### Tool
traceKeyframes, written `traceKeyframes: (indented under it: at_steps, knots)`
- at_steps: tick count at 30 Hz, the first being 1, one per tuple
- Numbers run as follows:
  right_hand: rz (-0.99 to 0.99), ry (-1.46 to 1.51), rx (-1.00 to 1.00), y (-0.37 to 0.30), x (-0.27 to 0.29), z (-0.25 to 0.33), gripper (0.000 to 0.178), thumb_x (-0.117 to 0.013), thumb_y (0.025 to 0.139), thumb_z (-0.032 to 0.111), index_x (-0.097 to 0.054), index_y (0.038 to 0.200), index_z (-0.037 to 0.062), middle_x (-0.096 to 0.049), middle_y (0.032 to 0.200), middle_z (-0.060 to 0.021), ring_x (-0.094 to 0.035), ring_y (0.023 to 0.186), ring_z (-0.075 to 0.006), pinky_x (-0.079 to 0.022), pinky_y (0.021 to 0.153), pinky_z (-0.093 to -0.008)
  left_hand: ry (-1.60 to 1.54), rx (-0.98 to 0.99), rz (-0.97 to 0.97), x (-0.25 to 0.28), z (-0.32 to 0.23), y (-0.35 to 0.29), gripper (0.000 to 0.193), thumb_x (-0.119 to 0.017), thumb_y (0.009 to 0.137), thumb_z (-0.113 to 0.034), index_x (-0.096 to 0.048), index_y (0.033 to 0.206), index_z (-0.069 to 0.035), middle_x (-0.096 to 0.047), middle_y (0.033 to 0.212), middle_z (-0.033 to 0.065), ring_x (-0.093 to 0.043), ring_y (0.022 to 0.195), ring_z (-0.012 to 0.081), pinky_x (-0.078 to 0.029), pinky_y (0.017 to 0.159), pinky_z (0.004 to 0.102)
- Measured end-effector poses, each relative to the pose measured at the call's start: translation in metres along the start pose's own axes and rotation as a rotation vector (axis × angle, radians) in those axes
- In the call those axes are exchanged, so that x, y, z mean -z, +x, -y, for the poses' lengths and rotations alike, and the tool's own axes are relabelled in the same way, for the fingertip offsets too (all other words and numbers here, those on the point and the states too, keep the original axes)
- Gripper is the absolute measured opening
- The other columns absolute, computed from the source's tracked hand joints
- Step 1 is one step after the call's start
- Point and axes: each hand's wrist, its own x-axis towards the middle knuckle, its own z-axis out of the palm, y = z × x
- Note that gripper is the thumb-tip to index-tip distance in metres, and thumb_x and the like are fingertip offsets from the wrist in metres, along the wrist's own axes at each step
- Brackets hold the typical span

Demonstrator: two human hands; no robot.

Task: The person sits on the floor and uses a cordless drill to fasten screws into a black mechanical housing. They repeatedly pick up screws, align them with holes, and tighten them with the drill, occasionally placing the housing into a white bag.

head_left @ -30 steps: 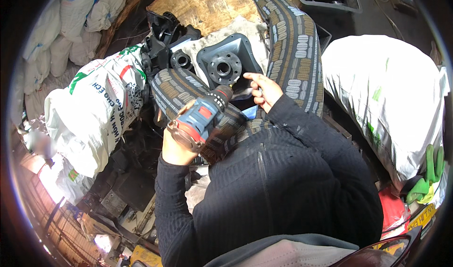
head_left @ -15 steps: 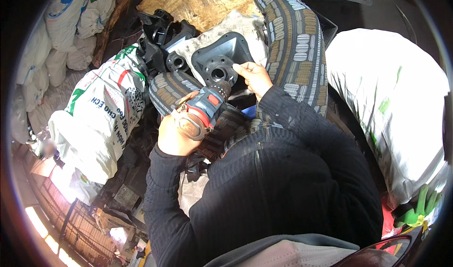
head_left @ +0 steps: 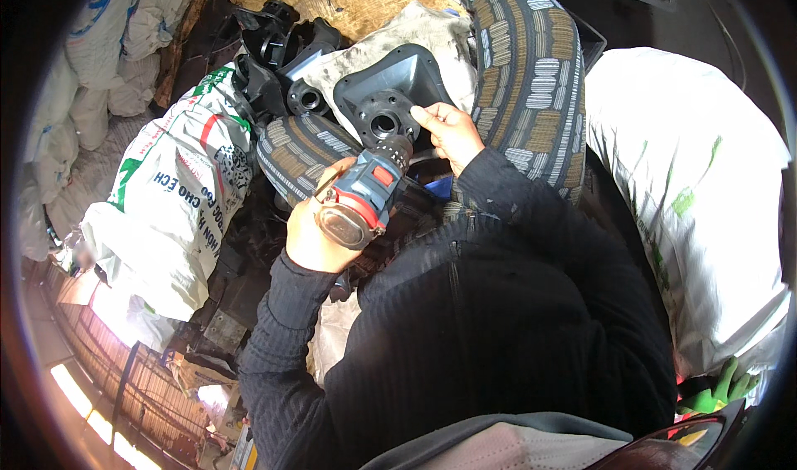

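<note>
My left hand (head_left: 311, 236) is wrapped round a blue-grey and red cordless drill (head_left: 365, 196). The drill's black chuck points away from me, close to the round flange of a black plastic funnel-shaped part (head_left: 407, 67). That part lies on a pale stained cloth (head_left: 455, 34), its flange with a central hole and several small holes turned toward me. At the flange's right edge, the thumb and forefinger of my right hand (head_left: 452, 134) are pinched together; anything small between them is too hidden to make out. The drill's tip is hidden behind its chuck.
A patterned padded roll (head_left: 531, 80) curves round the cloth. More black plastic parts (head_left: 270, 42) are piled at the far left. White sacks (head_left: 178, 188) stand on the left, and a big one (head_left: 681, 163) on the right. A green glove (head_left: 718, 391) lies lower right.
The drill has shifted slightly to the right and turned a little, its chuck staying near the flange. My right hand remains pinched at the flange edge. The whole view has moved slightly.
</note>
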Motion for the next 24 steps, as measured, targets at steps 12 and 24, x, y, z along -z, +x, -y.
traceKeyframes:
  at_steps: [12, 24]
  knots:
    - [0.05, 0.024, 0.044, 0.01, 0.002, 0.0, 0.028, -0.072, 0.087, 0.033, -0.054, 0.08, 0.0126, -0.034, 0.053, 0.0114, -0.024, 0.039, 0.0, -0.016, 0.035, -0.0211, 0.114, 0.077, -0.014, -0.001, -0.002, -0.01, 0.061, -0.081, 0.072, -0.03, -0.057, 0.12, -0.002, -0.065, 0.113, 0.0155, -0.065, 0.102, 0.0278, -0.05, 0.091, 0.0352]
    - [0.055, 0.004, 0.002, 0.011, 0.006, -0.002, 0.032, -0.071, 0.087, 0.037, -0.053, 0.075, 0.0144, -0.033, 0.053, 0.0109, -0.024, 0.039, -0.0007, -0.015, 0.035, -0.0224, 0.111, 0.047, -0.097, -0.012, 0.0, 0.003, 0.047, -0.082, 0.072, -0.023, -0.063, 0.11, -0.002, -0.069, 0.102, 0.0137, -0.067, 0.093, 0.0272, -0.052, 0.085, 0.0359]
